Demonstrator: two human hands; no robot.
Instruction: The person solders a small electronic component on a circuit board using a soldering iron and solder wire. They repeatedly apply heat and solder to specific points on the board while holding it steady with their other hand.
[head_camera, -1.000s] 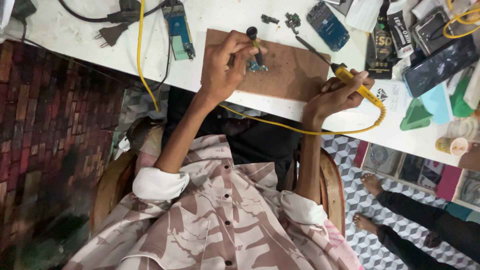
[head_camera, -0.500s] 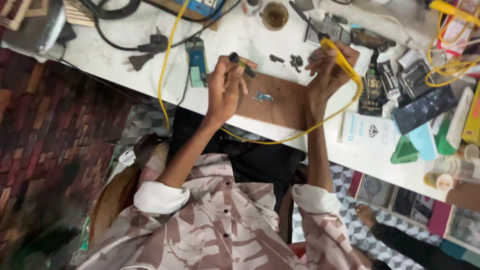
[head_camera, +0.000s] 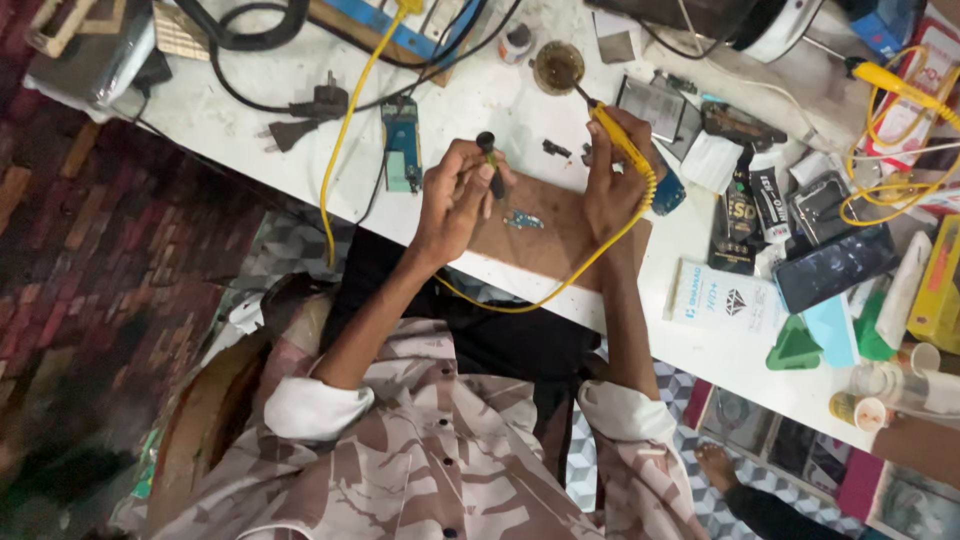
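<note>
A dark tool (head_camera: 490, 165) is pinched by the left hand (head_camera: 455, 200); a yellow soldering iron (head_camera: 618, 140) is gripped in the right hand (head_camera: 607, 190), its tip at a round tin (head_camera: 558, 67), above the brown board (head_camera: 545, 235).

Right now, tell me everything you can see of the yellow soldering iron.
The soldering iron is a slim tool with a yellow handle and a thin dark metal tip. The right hand grips it by the handle, slanted, tip pointing up-left to the rim of a small round tin; whether it touches is unclear. A yellow cord runs from its rear end, curls past the wrist and sweeps over the brown board toward the table's near edge.
</note>
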